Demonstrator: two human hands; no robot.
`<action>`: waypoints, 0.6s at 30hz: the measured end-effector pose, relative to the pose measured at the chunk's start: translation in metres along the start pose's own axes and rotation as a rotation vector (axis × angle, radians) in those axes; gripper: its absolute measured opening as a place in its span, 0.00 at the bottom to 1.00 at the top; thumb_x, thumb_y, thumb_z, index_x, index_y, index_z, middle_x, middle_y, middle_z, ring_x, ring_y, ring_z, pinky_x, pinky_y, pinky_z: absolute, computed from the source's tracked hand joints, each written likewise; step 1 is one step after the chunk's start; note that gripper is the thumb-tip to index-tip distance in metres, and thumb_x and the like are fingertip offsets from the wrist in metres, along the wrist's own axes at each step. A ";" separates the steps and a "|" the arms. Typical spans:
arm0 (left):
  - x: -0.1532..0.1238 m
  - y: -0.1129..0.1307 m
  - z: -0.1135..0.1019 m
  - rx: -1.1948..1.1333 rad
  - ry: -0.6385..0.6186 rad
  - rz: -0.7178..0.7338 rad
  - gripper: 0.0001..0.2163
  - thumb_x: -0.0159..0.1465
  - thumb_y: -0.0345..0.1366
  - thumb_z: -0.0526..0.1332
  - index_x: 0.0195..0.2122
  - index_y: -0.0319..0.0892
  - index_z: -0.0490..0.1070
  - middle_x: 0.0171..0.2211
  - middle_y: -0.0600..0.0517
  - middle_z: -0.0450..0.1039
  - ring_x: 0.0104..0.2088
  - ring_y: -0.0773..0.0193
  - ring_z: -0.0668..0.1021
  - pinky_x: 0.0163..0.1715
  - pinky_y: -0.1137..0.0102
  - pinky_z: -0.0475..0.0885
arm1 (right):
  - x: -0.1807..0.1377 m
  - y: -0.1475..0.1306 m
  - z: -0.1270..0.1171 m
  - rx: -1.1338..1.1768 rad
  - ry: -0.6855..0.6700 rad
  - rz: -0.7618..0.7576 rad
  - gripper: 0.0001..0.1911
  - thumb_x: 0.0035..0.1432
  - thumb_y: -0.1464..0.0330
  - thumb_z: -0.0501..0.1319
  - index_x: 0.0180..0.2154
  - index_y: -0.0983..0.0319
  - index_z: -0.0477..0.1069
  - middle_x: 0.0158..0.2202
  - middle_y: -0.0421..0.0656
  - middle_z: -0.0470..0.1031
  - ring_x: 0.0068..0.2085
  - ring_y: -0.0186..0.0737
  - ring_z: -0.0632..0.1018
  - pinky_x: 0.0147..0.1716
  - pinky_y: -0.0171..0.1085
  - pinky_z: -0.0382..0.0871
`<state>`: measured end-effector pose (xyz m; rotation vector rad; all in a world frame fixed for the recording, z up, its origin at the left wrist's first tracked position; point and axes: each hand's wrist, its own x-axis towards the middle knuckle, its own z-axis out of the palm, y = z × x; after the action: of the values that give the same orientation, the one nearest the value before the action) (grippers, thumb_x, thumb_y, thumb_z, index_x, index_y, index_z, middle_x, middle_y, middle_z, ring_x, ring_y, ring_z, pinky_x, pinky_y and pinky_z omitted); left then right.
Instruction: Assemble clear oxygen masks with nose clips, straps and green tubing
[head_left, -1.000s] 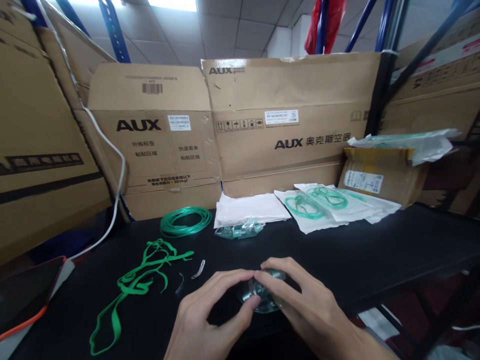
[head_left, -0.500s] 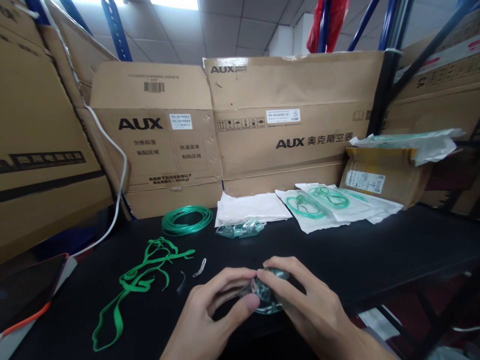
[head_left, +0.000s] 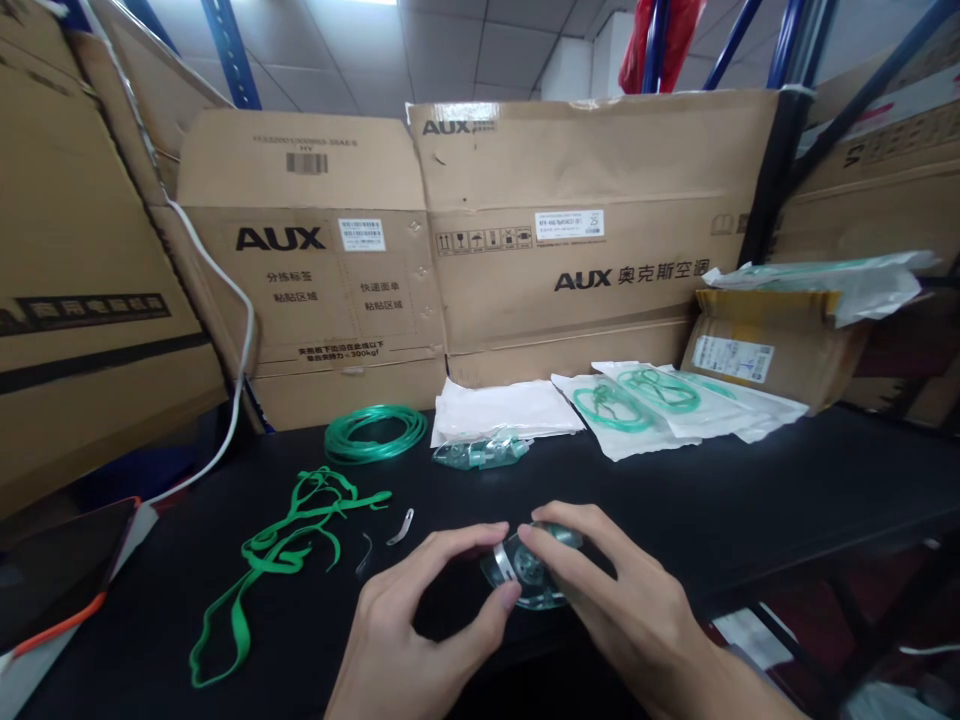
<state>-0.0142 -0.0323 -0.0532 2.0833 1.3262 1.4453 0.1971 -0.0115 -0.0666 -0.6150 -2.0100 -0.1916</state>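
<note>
A clear green oxygen mask (head_left: 531, 565) lies low over the black tabletop, a metal nose strip (head_left: 503, 562) across its narrow left end. My left hand (head_left: 431, 610) has thumb and index finger at opposite edges of that end, the thumb touching the rim. From the right, my right hand (head_left: 611, 580) grips the mask, its fingers over the top; its thumb is hidden. Left of my hands lie a small loose metal strip (head_left: 401, 527) and a thin clear piece (head_left: 364, 553). Farther left is a tangle of green elastic strap (head_left: 277, 555).
Behind are a coil of green tubing (head_left: 375, 434), another clear mask (head_left: 484, 452), white packets (head_left: 502, 410) and packaged tubing (head_left: 622, 410). Cardboard boxes (head_left: 562, 250) wall the back. A small carton (head_left: 765, 340) stands right; an orange-edged device (head_left: 67, 580) is at left.
My left hand's thumb and index finger have moved slightly apart and left, uncovering the metal nose strip. The right hand keeps its hold, and the view has shifted slightly.
</note>
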 end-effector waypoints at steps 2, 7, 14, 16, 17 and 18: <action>0.001 0.000 -0.001 0.035 -0.001 0.040 0.10 0.62 0.36 0.68 0.45 0.52 0.82 0.44 0.56 0.86 0.43 0.58 0.86 0.49 0.67 0.82 | -0.001 0.001 0.000 0.002 0.014 0.002 0.17 0.72 0.77 0.52 0.56 0.64 0.74 0.51 0.52 0.76 0.52 0.38 0.80 0.53 0.32 0.77; 0.002 -0.001 -0.002 0.109 -0.043 0.085 0.11 0.63 0.37 0.68 0.47 0.52 0.81 0.45 0.56 0.86 0.43 0.58 0.87 0.47 0.68 0.82 | -0.001 0.000 -0.001 0.021 0.030 -0.009 0.18 0.72 0.78 0.52 0.56 0.64 0.74 0.51 0.52 0.76 0.53 0.39 0.80 0.53 0.33 0.78; -0.001 -0.004 -0.002 0.111 -0.037 0.082 0.11 0.64 0.37 0.68 0.47 0.55 0.80 0.44 0.59 0.85 0.43 0.62 0.87 0.47 0.73 0.81 | -0.002 -0.002 -0.003 0.012 0.041 -0.032 0.18 0.72 0.79 0.52 0.55 0.64 0.74 0.51 0.52 0.75 0.54 0.37 0.78 0.55 0.32 0.76; 0.000 -0.005 -0.002 0.118 -0.038 0.082 0.11 0.64 0.38 0.68 0.47 0.55 0.80 0.44 0.60 0.86 0.43 0.62 0.87 0.47 0.73 0.81 | -0.004 -0.001 -0.002 0.010 0.033 -0.030 0.18 0.72 0.79 0.52 0.56 0.64 0.74 0.52 0.52 0.75 0.55 0.37 0.78 0.56 0.32 0.75; 0.000 -0.005 -0.002 0.123 -0.040 0.086 0.11 0.64 0.38 0.68 0.48 0.55 0.80 0.44 0.60 0.86 0.43 0.62 0.87 0.47 0.72 0.81 | -0.004 0.000 -0.002 0.006 0.028 -0.028 0.18 0.72 0.80 0.52 0.56 0.64 0.74 0.52 0.52 0.75 0.55 0.37 0.78 0.56 0.32 0.75; 0.001 -0.005 -0.003 0.129 -0.046 0.092 0.11 0.64 0.38 0.68 0.48 0.55 0.80 0.45 0.60 0.86 0.43 0.62 0.87 0.47 0.72 0.81 | -0.005 0.000 -0.002 0.002 0.023 -0.026 0.18 0.72 0.79 0.52 0.56 0.64 0.74 0.52 0.52 0.75 0.56 0.37 0.78 0.56 0.32 0.75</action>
<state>-0.0189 -0.0299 -0.0549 2.2726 1.3553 1.3714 0.2004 -0.0138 -0.0701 -0.5834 -1.9967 -0.2111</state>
